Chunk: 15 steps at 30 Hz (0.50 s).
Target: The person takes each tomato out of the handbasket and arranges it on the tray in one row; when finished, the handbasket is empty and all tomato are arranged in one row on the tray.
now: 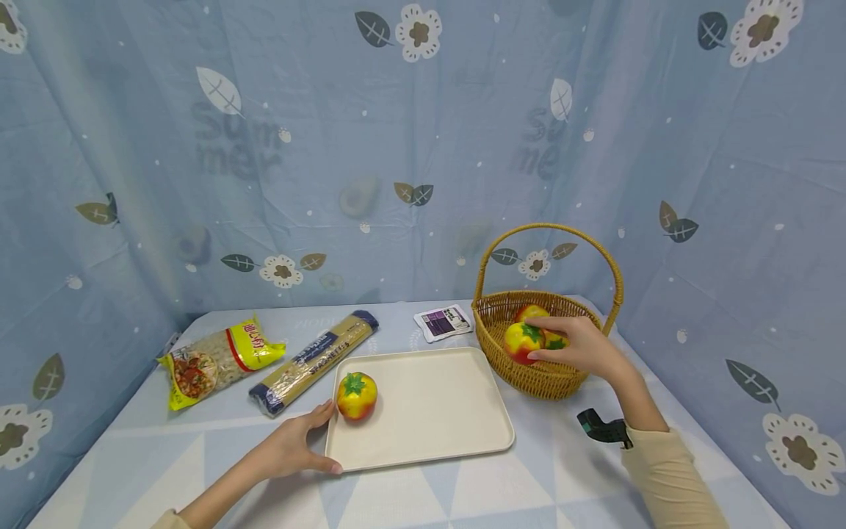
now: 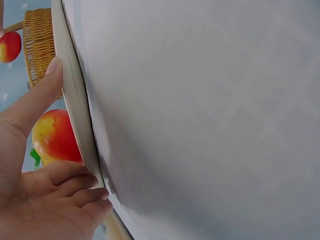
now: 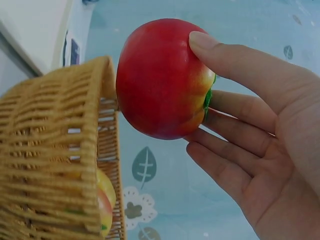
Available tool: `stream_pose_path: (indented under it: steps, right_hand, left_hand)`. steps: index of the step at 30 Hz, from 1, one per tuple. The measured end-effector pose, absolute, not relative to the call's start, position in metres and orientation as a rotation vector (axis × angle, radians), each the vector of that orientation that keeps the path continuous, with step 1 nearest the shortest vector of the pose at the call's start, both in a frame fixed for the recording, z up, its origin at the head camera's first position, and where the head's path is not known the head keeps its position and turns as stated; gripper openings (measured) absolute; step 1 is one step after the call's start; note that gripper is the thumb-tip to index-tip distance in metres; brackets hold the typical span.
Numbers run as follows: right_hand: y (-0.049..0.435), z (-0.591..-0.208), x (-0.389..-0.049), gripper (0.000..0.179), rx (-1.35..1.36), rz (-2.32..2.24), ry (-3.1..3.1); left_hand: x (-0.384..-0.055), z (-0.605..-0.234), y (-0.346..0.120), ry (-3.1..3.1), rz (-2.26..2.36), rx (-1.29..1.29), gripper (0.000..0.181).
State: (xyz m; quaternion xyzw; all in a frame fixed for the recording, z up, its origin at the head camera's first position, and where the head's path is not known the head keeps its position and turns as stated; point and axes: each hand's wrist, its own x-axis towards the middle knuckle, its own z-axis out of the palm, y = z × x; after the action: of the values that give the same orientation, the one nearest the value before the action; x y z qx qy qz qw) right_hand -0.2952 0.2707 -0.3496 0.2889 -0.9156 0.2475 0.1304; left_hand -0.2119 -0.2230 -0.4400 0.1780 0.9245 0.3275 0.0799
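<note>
In the head view, my right hand [image 1: 575,344] pinches a red and yellow toy persimmon [image 1: 522,342] with a green leafy top, over the front left of the wicker basket [image 1: 535,380]. The right wrist view has the thumb on one side of this persimmon [image 3: 160,80] and fingers on the other, beside the basket's rim. More persimmons [image 1: 531,314] lie inside, partly hidden by the hand. My left hand [image 1: 294,446] touches the near left corner of the cream tray [image 1: 429,411], thumb and fingers spread along its rim. Another persimmon [image 1: 358,397] sits at the tray's left end.
A bag with a yellow label [image 1: 221,360] lies at the table's left. Beside it, a long spaghetti packet [image 1: 313,361] lies slanted behind the tray. A small white and purple packet [image 1: 443,322] is left of the basket, whose tall handle [image 1: 548,226] arches above it.
</note>
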Motion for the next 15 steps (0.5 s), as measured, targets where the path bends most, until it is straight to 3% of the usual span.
stream_pose_path:
  steps: [15]
  right_hand:
    - [0.242,-0.354,-0.294,0.058,0.917,0.729,-2.657]
  left_hand:
    - [-0.211,-0.439,-0.221,2.764,0.988,0.510,0.110]
